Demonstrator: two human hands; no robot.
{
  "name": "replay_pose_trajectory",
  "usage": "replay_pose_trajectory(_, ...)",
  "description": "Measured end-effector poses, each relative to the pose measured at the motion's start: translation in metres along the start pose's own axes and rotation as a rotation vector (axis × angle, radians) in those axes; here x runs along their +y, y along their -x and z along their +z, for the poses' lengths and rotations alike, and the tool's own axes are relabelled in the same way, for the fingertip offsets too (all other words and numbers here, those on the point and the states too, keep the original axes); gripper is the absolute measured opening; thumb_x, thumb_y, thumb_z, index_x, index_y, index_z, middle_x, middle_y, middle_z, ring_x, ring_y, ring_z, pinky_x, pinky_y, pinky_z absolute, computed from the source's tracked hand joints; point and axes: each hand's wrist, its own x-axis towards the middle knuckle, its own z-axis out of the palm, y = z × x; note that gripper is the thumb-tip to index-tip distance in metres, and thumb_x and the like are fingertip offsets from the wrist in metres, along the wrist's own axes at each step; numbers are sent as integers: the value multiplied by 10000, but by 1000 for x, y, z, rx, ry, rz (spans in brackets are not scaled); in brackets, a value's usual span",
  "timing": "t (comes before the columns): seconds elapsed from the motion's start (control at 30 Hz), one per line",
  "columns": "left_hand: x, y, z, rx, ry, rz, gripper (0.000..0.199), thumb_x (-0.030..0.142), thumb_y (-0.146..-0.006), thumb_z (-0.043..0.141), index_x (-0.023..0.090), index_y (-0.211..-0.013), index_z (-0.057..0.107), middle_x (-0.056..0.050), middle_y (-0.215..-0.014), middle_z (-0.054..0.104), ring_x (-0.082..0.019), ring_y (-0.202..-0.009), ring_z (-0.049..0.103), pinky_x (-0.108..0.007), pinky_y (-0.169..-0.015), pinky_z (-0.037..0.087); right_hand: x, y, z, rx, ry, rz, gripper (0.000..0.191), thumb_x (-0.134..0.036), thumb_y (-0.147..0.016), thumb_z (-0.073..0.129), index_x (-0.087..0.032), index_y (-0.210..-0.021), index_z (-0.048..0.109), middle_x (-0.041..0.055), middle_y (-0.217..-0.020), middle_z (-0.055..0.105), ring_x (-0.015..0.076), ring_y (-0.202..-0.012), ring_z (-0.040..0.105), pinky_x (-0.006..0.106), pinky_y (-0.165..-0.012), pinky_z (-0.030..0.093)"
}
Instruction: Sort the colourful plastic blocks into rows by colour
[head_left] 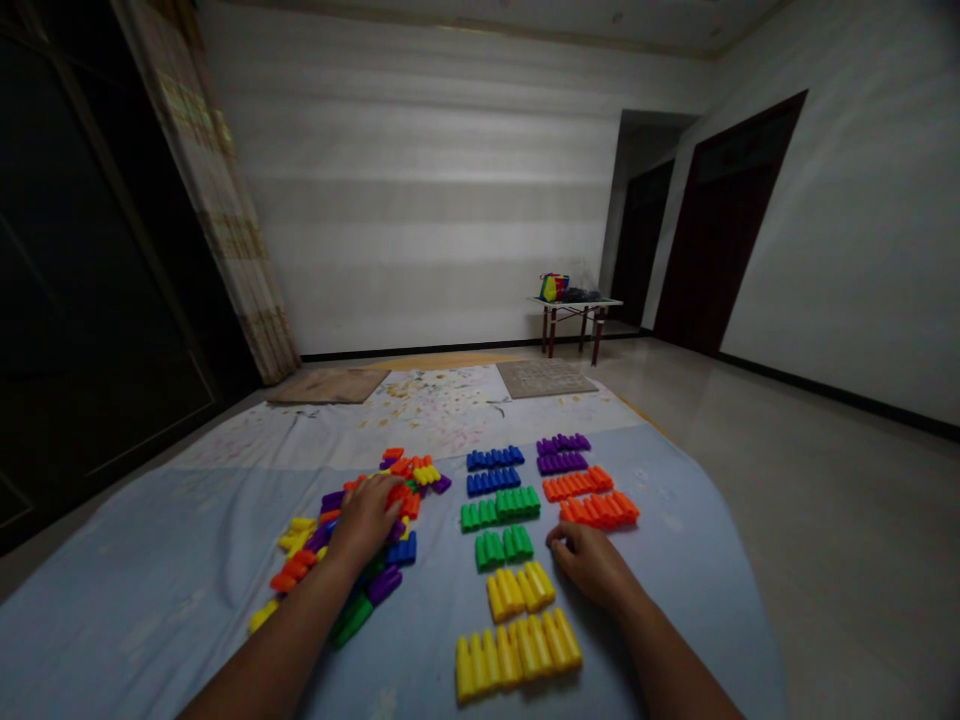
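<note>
My left hand (367, 518) lies over a mixed pile of bullet-shaped plastic blocks (296, 570) in orange, purple, yellow, green and blue. Its fingers are loosely bent and apart, reaching onto the pieces, and the tips are partly hidden. On the cloth to the right, my right hand (589, 562) rests with fingers curled in, and nothing shows in it. Just beyond it is an orange row (600, 511). Left of it are green rows (504, 548) and a short yellow row (521, 590). A longer yellow row (517, 657) lies nearest me.
Blue rows (493, 482) and purple rows (562, 463) lie farther back on the pale blue and floral cloth (675, 600). Two mats (330, 386) lie at its far edge. Beyond stands a small table (577, 302) with a colourful bag (554, 288). A curtain (225, 190) hangs left.
</note>
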Motion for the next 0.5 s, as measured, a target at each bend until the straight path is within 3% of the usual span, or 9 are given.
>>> replay_pose_trajectory(0.2,23,30,6,92,258,121,316,259,-773,488,202,-1070,580,-60,-1160,589,-197,-1144,480,-345,-1000,354,-1,1,-1,-9,3,-2,249,-229,-784,466,-184,-902,680,50,-880,698,172,-806,625,241,-681,396)
replay_pose_trajectory(0.37,46,63,15,-40,325,163,344,251,-788,473,206,-1116,564,-68,-1183,568,-187,-1159,465,-352,-1031,323,1,1,-1,5,5,-15,245,-241,-784,466,-179,-893,677,52,-868,697,170,-807,623,241,-704,400)
replay_pose_trajectory(0.5,55,74,12,-150,321,127,455,214,-738,504,207,-1193,514,-73,-1232,536,-203,-1188,440,-365,-1038,308,0,1,-1,-10,-1,-13,261,-249,-790,451,-174,-903,674,54,-870,696,165,-801,624,240,-698,402)
